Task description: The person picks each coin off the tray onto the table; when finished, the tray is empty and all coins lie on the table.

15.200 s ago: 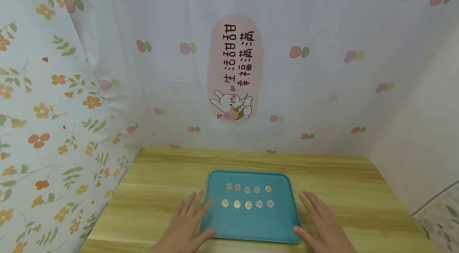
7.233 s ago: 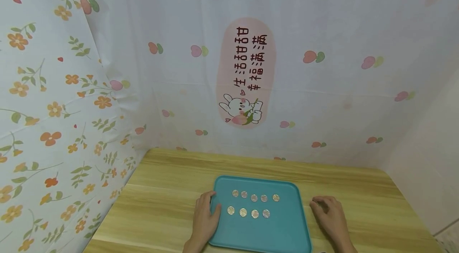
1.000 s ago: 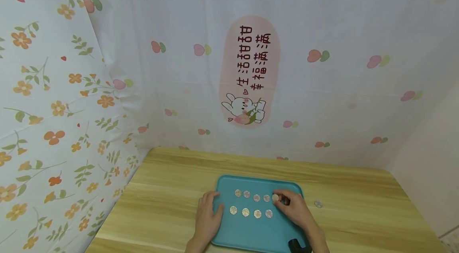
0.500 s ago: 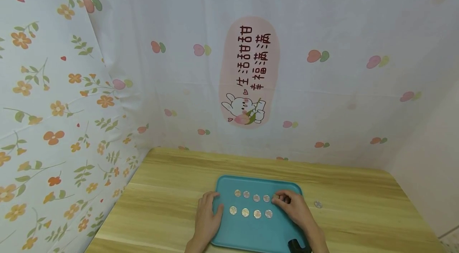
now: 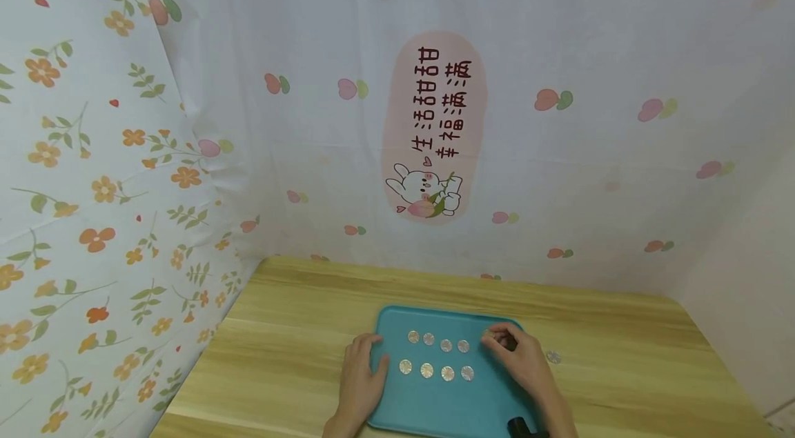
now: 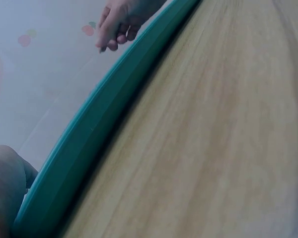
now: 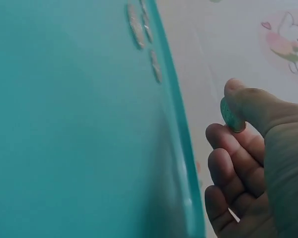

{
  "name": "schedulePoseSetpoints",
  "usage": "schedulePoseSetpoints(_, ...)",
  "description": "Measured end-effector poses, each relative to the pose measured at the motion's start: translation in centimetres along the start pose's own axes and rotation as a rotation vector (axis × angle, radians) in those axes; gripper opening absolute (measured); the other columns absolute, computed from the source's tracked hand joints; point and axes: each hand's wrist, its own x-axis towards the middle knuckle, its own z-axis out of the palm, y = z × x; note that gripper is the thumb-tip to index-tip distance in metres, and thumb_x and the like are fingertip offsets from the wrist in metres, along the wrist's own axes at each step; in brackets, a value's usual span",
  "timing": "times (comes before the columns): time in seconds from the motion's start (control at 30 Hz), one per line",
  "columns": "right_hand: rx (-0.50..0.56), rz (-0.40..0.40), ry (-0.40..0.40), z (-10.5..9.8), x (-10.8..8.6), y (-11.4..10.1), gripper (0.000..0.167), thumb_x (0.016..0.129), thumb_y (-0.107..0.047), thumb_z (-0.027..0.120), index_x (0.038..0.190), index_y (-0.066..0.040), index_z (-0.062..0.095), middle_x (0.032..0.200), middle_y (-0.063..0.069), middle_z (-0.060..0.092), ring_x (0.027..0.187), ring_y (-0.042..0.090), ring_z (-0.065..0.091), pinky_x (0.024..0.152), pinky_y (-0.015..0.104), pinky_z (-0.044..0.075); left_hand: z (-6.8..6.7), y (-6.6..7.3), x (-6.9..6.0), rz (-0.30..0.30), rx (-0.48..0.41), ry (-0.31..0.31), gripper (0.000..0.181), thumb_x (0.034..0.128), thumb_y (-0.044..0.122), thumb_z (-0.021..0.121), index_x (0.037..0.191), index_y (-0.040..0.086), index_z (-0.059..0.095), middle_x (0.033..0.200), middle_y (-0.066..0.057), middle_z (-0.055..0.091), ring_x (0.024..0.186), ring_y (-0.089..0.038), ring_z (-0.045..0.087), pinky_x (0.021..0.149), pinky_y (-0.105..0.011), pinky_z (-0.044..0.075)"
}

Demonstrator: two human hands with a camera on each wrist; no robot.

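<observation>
A teal tray (image 5: 435, 407) lies on the wooden table, bearing two rows of small shiny coins (image 5: 426, 370). My right hand (image 5: 522, 359) is over the tray's right edge, pinching one coin (image 7: 232, 118) between thumb and index finger. In the right wrist view that coin stands on edge, and the other fingers are curled below it. My left hand (image 5: 361, 376) rests at the tray's left rim, its thumb reaching over the tray side. Another coin (image 5: 553, 357) lies on the table to the right of the tray.
The wooden table (image 5: 292, 327) extends around the tray. White patterned cloth (image 5: 310, 169) hangs behind and at the left side. A black object (image 5: 519, 427) shows beside my right wrist at the tray's near right corner.
My right hand picked up the coin at the right end of the far row and moved right with it. Earlier, the near row's right-end coin went from tray to table. Left hand stays.
</observation>
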Motion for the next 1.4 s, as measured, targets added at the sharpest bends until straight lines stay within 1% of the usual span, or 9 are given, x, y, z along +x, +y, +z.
schedulePoseSetpoints(0.27, -0.030, 0.060, 0.067, -2.9, -0.3, 0.6, 0.038, 0.091, -0.039, 0.072, 0.114, -0.010, 0.069, 0.094, 0.000, 0.068, 0.081, 0.003, 0.057, 0.073, 0.021, 0.051, -0.1, 0.3, 0.2, -0.001, -0.017, -0.008, 0.030, 0.0888, 0.011, 0.069, 0.118, 0.011, 0.062, 0.127, -0.008, 0.060, 0.112, -0.025, 0.054, 0.093, -0.047, 0.047)
schedulePoseSetpoints(0.47, -0.082, 0.092, 0.124, -5.6, -1.5, 2.7, 0.034, 0.093, -0.037, 0.069, 0.115, -0.010, 0.070, 0.099, 0.001, 0.070, 0.082, -0.003, 0.058, 0.073, 0.015, 0.049, 0.0, 0.2, 0.0, -0.029, -0.020, -0.026, 0.030, 0.0898, 0.011, 0.068, 0.119, 0.011, 0.062, 0.128, -0.008, 0.059, 0.113, -0.024, 0.053, 0.093, -0.046, 0.046)
schedulePoseSetpoints(0.57, -0.090, 0.152, 0.133, -7.1, -2.0, 4.1, 0.039, 0.094, -0.043, 0.066, 0.117, -0.011, 0.068, 0.102, 0.001, 0.071, 0.083, -0.005, 0.059, 0.073, 0.014, 0.048, 0.1, 0.1, 0.0, -0.023, -0.011, -0.020, 0.030, 0.0894, 0.011, 0.067, 0.119, 0.011, 0.062, 0.127, -0.008, 0.059, 0.112, -0.024, 0.053, 0.092, -0.046, 0.047)
schedulePoseSetpoints(0.77, -0.048, 0.361, 0.195, -9.4, -3.1, 6.5, 0.051, 0.092, -0.055, 0.062, 0.124, -0.015, 0.065, 0.100, -0.013, 0.068, 0.084, -0.006, 0.057, 0.072, 0.013, 0.044, 0.2, 0.1, 0.0, 0.021, -0.002, 0.024, 0.030, 0.0865, 0.008, 0.069, 0.116, 0.010, 0.063, 0.124, -0.008, 0.061, 0.108, -0.025, 0.054, 0.089, -0.046, 0.047)
schedulePoseSetpoints(0.93, -0.032, 0.424, 0.196, -9.7, -3.4, 7.2, 0.057, 0.090, -0.059, 0.062, 0.128, -0.017, 0.063, 0.102, -0.011, 0.068, 0.083, -0.005, 0.058, 0.070, 0.016, 0.046, 0.1, -0.1, -0.1, 0.028, 0.014, 0.036, 0.029, 0.0860, 0.008, 0.070, 0.114, 0.011, 0.064, 0.122, -0.007, 0.061, 0.108, -0.024, 0.055, 0.088, -0.045, 0.047)
schedulePoseSetpoints(1.03, -0.058, 0.408, 0.175, -9.5, -3.3, 7.3, 0.058, 0.090, -0.060, 0.062, 0.127, -0.016, 0.063, 0.106, -0.003, 0.070, 0.083, -0.005, 0.058, 0.070, 0.017, 0.046, -0.2, 0.0, -0.1, 0.027, 0.004, 0.033, 0.029, 0.0860, 0.008, 0.070, 0.114, 0.010, 0.064, 0.123, -0.008, 0.061, 0.109, -0.026, 0.055, 0.089, -0.047, 0.047)
schedulePoseSetpoints(1.17, -0.137, 0.308, 0.194, -9.2, -3.1, 7.5, 0.051, 0.092, -0.053, 0.064, 0.122, -0.011, 0.066, 0.104, 0.005, 0.072, 0.080, -0.003, 0.058, 0.068, 0.016, 0.044, -0.4, 0.1, 0.1, 0.041, -0.005, 0.034, 0.029, 0.0862, 0.007, 0.070, 0.115, 0.009, 0.063, 0.123, -0.009, 0.061, 0.111, -0.028, 0.055, 0.092, -0.049, 0.047)
schedulePoseSetpoints(1.27, -0.240, 0.173, 0.253, -9.3, -3.1, 7.9, 0.039, 0.093, -0.039, 0.069, 0.112, -0.006, 0.071, 0.096, 0.010, 0.074, 0.085, 0.010, 0.060, 0.073, 0.023, 0.042, -0.2, 0.0, 0.1, 0.047, 0.013, 0.026, 0.029, 0.0870, 0.008, 0.070, 0.116, 0.009, 0.063, 0.124, -0.009, 0.061, 0.111, -0.028, 0.055, 0.092, -0.049, 0.047)
schedulePoseSetpoints(1.4, -0.339, 0.082, 0.280, -9.4, -3.5, 8.2, 0.033, 0.093, -0.031, 0.069, 0.107, -0.002, 0.073, 0.098, 0.018, 0.072, 0.098, 0.032, 0.055, 0.084, 0.044, 0.036, -0.1, -0.1, -0.1, 0.037, 0.021, 0.011, 0.029, 0.0881, 0.009, 0.069, 0.116, 0.010, 0.063, 0.125, -0.009, 0.061, 0.111, -0.027, 0.055, 0.093, -0.048, 0.047)
